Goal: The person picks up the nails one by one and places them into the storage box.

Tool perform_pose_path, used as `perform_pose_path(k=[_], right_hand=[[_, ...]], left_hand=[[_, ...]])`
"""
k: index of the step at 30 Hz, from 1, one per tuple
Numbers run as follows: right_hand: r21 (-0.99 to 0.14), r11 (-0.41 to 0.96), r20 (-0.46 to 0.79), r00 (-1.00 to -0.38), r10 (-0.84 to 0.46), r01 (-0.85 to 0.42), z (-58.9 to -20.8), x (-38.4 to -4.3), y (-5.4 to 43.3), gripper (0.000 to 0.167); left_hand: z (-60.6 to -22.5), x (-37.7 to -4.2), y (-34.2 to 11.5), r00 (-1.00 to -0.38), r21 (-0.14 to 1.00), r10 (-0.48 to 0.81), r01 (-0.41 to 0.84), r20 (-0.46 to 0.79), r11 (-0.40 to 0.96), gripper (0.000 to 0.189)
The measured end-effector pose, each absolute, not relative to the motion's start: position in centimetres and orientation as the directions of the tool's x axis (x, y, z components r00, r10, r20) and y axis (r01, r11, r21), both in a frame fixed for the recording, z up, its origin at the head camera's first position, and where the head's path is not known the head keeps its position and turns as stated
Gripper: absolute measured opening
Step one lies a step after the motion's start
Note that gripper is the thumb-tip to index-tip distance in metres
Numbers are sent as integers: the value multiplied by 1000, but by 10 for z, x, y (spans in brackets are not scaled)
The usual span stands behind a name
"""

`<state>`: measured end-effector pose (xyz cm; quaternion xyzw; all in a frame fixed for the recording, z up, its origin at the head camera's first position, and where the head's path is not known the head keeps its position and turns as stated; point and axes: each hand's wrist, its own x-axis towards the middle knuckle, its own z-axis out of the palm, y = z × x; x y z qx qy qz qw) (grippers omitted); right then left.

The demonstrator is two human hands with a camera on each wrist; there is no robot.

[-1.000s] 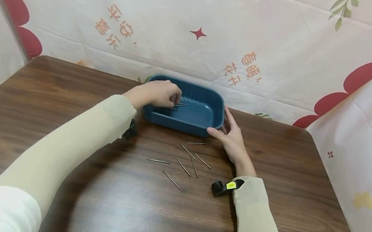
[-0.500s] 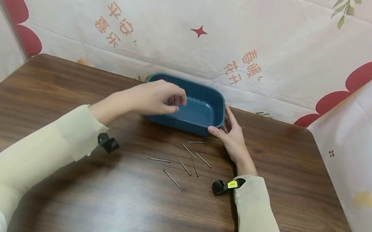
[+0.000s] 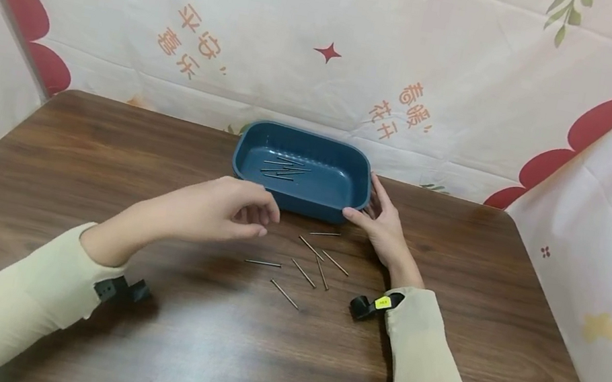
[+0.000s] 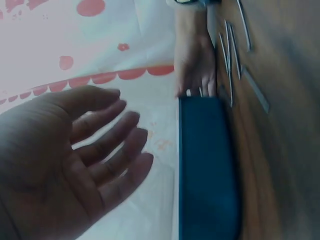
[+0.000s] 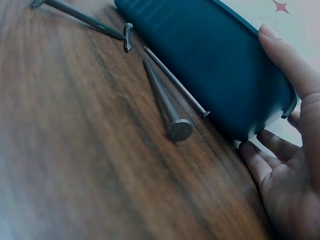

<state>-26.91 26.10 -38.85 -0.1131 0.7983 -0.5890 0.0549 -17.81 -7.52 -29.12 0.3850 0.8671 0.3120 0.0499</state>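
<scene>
A blue plastic box stands near the table's back edge, with several nails lying at the left of its floor. My right hand grips its right end, thumb at the front corner of the rim and fingers around the far side. In the right wrist view the right hand's thumb lies along the rim. My left hand hovers before the box's left front corner, fingers loosely bent. The left wrist view shows nothing in the left hand. Several loose nails lie on the table between the hands.
The brown wooden table is bordered at the back by a printed cloth. Another cloth side rises along the right. A black wrist camera sits on the right wrist, near the nails.
My left hand has come out of the box and moved toward me and to the left, uncovering the nails inside. My right hand and the box have stayed in place.
</scene>
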Motion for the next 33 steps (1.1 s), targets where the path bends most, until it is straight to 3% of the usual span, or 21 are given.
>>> perform_pose_path(k=[12,25,33], right_hand=[[-958,269,34,-967,-252,-103,-389,-269,262,90],[-951,288,36,-967,-251,-110,-388,-268,264,89],[-952,285,36,-966,-256,-110,-389,-270,261,89]], left_hand=[[-311,-165,-67,-789,556,605,552,106,622,24],[-334,-168,-58,-780,480,623,568,55,668,27],[-351,-169,-55,-784,527,620,540,32,656,27]])
